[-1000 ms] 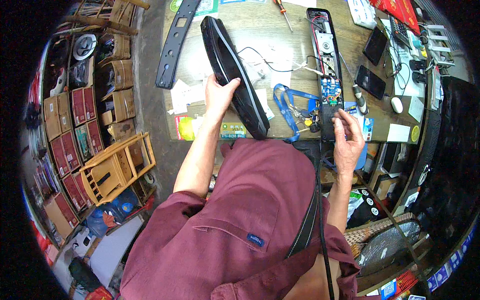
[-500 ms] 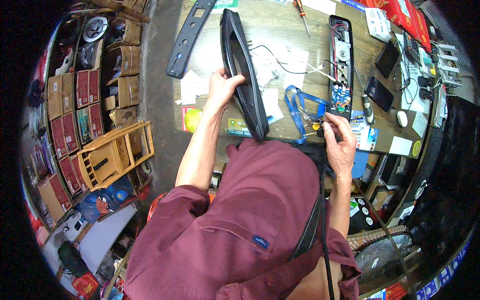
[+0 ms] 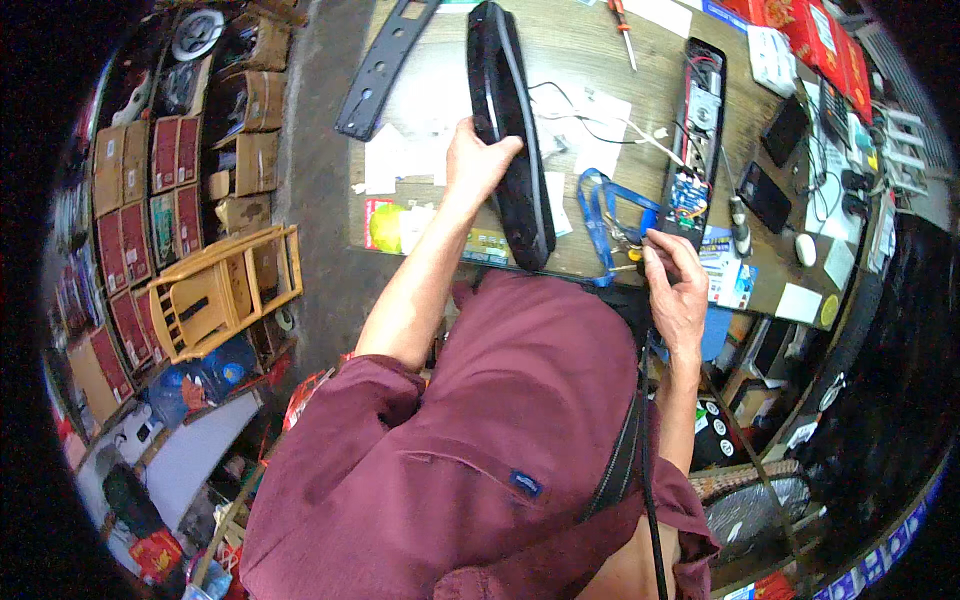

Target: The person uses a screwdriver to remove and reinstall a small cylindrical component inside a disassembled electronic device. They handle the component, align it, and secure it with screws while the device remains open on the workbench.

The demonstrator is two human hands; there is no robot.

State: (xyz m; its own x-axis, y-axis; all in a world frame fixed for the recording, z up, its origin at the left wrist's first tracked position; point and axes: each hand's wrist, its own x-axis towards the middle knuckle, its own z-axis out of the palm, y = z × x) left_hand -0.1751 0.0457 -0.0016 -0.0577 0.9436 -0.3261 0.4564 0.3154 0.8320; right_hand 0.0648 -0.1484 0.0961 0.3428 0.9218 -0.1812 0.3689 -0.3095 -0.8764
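Note:
A long black plastic housing (image 3: 533, 205) stands out from the table's near edge, its glossy outer side facing up. My left hand (image 3: 473, 168) grips it around its left side, thumb across the top. Closed at the fingertips, my right hand (image 3: 679, 292) hovers by the table edge; anything between its fingers is hidden. Beside those fingers lie a blue lanyard (image 3: 591, 220) and a bunch of keys (image 3: 629, 254). Just beyond them, an open narrow black casing (image 3: 704, 105) shows a blue circuit board (image 3: 690, 196) and wires.
A black perforated strip (image 3: 376, 72) lies at the table's left. Two screwdrivers, one red-handled (image 3: 624, 32) and one dark-handled (image 3: 740, 228), rest on the tabletop. Rightward are a black phone (image 3: 764, 197) and white mouse (image 3: 805, 250). A wooden chair (image 3: 215, 310) and stacked cartons stand left.
My left hand has turned the black housing over, from its hollow side showing to its glossy outer side. My right hand stays by the keys. The whole view has shifted slightly.

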